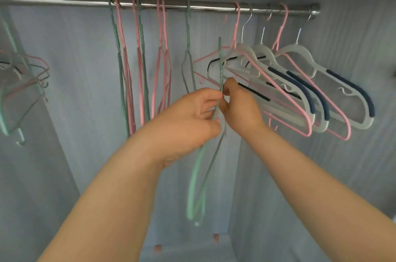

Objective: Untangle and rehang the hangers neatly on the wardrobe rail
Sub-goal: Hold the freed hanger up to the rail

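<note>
1. My left hand (188, 118) has its grip curled around the stem of the green hanger (191, 193); my right hand (242, 107) pinches the same stem just above, thumb against fingertips; neither hand holds anything else.
2. That hanger is off the wardrobe rail (203, 7); its neck points up between my hands toward the bar and its body dangles below them.
3. Risk one, as I judge it: the neck sits right in front of the crowded right-hand group, so lifting straight up could hook it into a pink shoulder or a white arm and start a new tangle.
4. Risk two: a greyer strand runs beside the pale green loop under my left hand; it may be a second hanger caught on mine or only the far side of the same one, I cannot tell; if it is caught, a sharp pull would drag it along or drop it.
5. Risk three: the right group hangs slanted and packed, so a knock from my knuckles could slide or unseat one.
6. Count in the middle of the rail, the thin hangers (140, 69): three green and four pink, seven in all.
7. Count on the right: three white padded hangers (300, 48) and two pink hangers (237, 24).
8. Far left: one tangled clump (25, 73) of green, pink and grey.
</note>
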